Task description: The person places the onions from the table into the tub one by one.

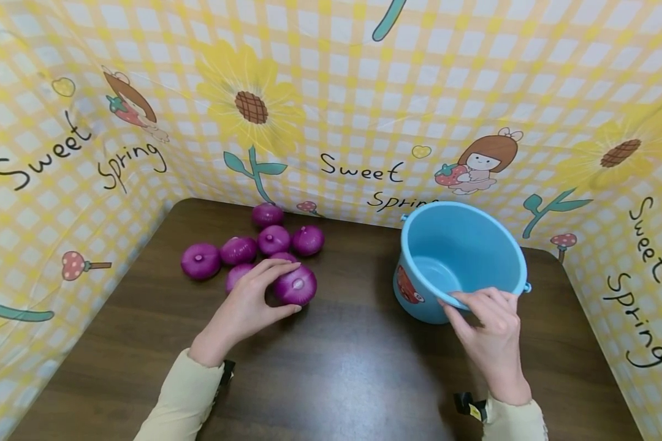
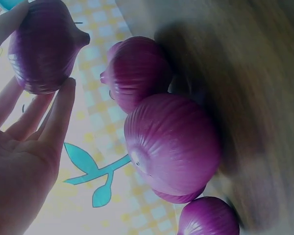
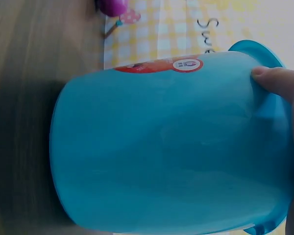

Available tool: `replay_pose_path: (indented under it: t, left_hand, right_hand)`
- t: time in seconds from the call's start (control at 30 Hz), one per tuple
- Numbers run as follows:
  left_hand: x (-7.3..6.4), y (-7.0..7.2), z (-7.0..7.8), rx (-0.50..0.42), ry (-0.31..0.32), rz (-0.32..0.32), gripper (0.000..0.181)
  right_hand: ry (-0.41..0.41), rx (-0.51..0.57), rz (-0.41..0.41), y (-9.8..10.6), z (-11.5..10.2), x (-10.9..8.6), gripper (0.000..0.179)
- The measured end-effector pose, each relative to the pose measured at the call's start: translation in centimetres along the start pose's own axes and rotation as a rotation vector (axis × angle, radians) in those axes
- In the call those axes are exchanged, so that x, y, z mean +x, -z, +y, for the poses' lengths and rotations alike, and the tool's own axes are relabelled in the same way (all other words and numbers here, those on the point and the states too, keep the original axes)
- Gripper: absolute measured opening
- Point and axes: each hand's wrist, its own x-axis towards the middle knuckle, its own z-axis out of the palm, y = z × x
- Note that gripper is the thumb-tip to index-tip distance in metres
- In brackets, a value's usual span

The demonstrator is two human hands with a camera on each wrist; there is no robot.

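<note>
My left hand (image 1: 254, 300) holds a purple onion (image 1: 295, 285) between thumb and fingers, over the left half of the table. In the left wrist view the held onion (image 2: 44, 46) is up off the tabletop, its pointed tip facing right. Close behind and beside that hand lie several more purple onions (image 1: 274, 240). On the right, a light blue bucket (image 1: 459, 245) stands upright with its mouth up. My right hand (image 1: 493, 334) pinches the bucket's near rim, the thumb on the outer wall, as the right wrist view shows with the bucket's side (image 3: 171, 147).
The dark wooden table (image 1: 353, 367) ends at a yellow checked cloth (image 1: 342, 110) that rises along the back and both sides. A red sticker (image 1: 408, 285) is on the bucket's left wall. Small lugs (image 1: 526, 287) stick out at its rim.
</note>
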Motion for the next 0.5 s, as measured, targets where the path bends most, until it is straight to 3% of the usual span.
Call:
replay_pose_path:
  t: [0.5]
  left_hand:
    - [0.5, 0.3, 0.1, 0.008, -0.065, 0.098, 0.071]
  right_hand:
    - [0.164, 0.141, -0.032, -1.9, -3.2, 0.7, 0.035]
